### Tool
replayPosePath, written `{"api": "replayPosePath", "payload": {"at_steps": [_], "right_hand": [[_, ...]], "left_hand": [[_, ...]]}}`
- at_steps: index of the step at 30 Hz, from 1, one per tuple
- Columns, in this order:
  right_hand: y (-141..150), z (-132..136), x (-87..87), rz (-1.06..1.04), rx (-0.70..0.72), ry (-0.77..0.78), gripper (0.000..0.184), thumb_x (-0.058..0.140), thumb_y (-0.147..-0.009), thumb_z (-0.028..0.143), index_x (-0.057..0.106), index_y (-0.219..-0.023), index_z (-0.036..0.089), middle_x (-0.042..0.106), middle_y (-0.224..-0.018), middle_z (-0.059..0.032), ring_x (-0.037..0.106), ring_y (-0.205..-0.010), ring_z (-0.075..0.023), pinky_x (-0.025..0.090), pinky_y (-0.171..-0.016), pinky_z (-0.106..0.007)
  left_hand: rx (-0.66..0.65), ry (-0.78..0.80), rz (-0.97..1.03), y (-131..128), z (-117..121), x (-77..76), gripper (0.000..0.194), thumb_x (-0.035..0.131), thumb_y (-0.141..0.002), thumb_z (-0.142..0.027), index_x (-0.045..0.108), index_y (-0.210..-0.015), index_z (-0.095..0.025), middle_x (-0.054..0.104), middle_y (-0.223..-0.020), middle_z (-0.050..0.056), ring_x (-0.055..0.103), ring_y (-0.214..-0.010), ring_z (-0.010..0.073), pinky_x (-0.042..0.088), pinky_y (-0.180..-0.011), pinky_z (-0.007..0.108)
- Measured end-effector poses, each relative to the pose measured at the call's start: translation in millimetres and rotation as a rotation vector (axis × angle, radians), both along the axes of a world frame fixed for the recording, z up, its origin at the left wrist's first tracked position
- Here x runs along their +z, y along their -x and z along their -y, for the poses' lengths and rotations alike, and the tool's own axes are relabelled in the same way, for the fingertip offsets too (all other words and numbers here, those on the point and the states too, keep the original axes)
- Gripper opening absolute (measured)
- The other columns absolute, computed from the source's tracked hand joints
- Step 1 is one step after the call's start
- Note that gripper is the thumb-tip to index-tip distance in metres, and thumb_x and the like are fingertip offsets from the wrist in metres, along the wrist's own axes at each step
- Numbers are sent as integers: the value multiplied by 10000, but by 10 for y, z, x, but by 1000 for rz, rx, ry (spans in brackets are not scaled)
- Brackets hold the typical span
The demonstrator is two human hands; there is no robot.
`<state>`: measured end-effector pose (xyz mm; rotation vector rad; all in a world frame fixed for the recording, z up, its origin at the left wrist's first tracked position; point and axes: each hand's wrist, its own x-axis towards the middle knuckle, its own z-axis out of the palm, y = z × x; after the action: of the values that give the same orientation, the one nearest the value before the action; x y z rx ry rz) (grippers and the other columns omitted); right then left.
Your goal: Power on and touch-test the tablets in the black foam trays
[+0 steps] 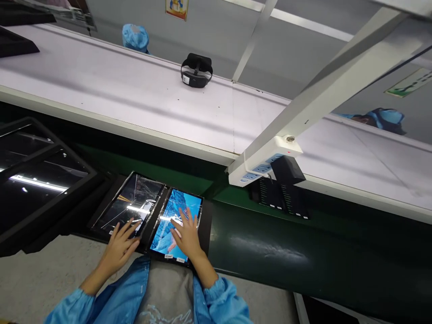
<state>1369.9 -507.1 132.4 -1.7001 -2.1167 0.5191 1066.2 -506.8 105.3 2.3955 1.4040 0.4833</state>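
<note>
Two tablets lie side by side on a dark tray at the near edge of a green conveyor belt (270, 252). The left tablet (131, 200) has a dark, reflective screen. The right tablet (177, 209) shows a lit blue picture. My left hand (121, 240) rests with fingers spread on the lower end of the dark tablet. On the lit tablet's screen my right hand (185, 236) lies flat, fingers apart. Both sleeves are light blue.
A black framed tray (37, 180) stands at the left. Above the belt runs a white shelf (135, 94) with a black headset (196, 70) on it. A white power strip (263, 166) with a black adapter (286, 170) hangs from a beam. Blue-capped people work beyond the shelf.
</note>
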Motion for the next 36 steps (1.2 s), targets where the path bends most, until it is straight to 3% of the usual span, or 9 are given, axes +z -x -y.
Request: {"api": "replayPosePath", "payload": {"at_steps": [2, 4, 9, 14, 19, 24, 29, 32, 36], "right_hand": [[-351, 235, -75, 8, -133, 5, 339, 467, -995, 411, 659, -1270, 361, 367, -1585, -10, 157, -1507, -382, 162, -1145, -701], [-702, 474, -169, -6, -310, -20, 341, 463, -985, 433, 713, -1190, 322, 446, -1535, -43, 215, -1487, -392, 202, -1135, -698], [-1020, 727, -404, -247, -616, 30, 503, 493, -926, 546, 654, -1268, 214, 540, -1435, -132, 386, -1407, -352, 352, -1126, -580], [-551, 423, -504, -483, -870, 53, 745, 500, -854, 651, 522, -1376, 120, 526, -1422, -202, 480, -1337, -343, 375, -1123, -524], [-98, 182, -445, -450, -1099, -56, 851, 508, -804, 686, 480, -1394, 75, 491, -1443, -241, 451, -1347, -381, 338, -1131, -540], [349, 221, -243, -346, -1167, -145, 812, 477, -836, 658, 495, -1375, 51, 521, -1405, -255, 473, -1320, -392, 349, -1108, -553], [899, 270, -148, -242, -1032, -206, 581, 465, -909, 548, 576, -1290, 125, 568, -1370, -196, 478, -1316, -348, 334, -1115, -559], [1066, 265, -181, -242, -996, -188, 526, 453, -930, 514, 589, -1273, 140, 577, -1357, -186, 486, -1306, -337, 340, -1109, -565], [1097, 242, -170, -241, -992, -202, 496, 441, -948, 500, 599, -1268, 154, 591, -1336, -175, 510, -1277, -326, 380, -1084, -550]], "left_hand": [[43, -1, 87, 98, 200, -13, 327, 432, -956, -329, 726, -1099, -321, 538, -1450, 41, 346, -1440, 278, 185, -1201, 593], [211, -6, 188, 211, 255, -18, 335, 422, -954, -336, 706, -1126, -297, 557, -1419, 70, 381, -1417, 275, 239, -1196, 563], [483, 12, 303, 423, -326, 27, 444, 455, -928, -470, 607, -1268, -228, 543, -1410, 117, 421, -1382, 291, 314, -1177, 503], [513, 210, 369, 597, -1309, -23, 637, 472, -889, -558, 493, -1404, -184, 507, -1452, 149, 441, -1371, 315, 365, -1146, 477], [333, 331, 355, 618, -1953, -106, 643, 486, -888, -512, 453, -1443, -188, 435, -1524, 149, 338, -1445, 301, 290, -1182, 484], [276, 325, 229, 556, -1963, 5, 563, 381, -956, -466, 458, -1438, -186, 457, -1505, 161, 373, -1418, 341, 203, -1175, 616], [210, 129, 347, 648, -1949, 186, 486, 323, -984, -386, 553, -1364, -191, 575, -1394, 120, 489, -1331, 282, 309, -1180, 482], [93, 78, 353, 633, -2097, 155, 470, 326, -983, -354, 596, -1334, -196, 471, -1503, 95, 368, -1427, 279, 318, -1186, 455], [34, 137, 247, 572, -2273, -11, 465, 355, -967, -338, 623, -1321, -199, 394, -1558, 91, 218, -1489, 338, 243, -1207, 540]]}}
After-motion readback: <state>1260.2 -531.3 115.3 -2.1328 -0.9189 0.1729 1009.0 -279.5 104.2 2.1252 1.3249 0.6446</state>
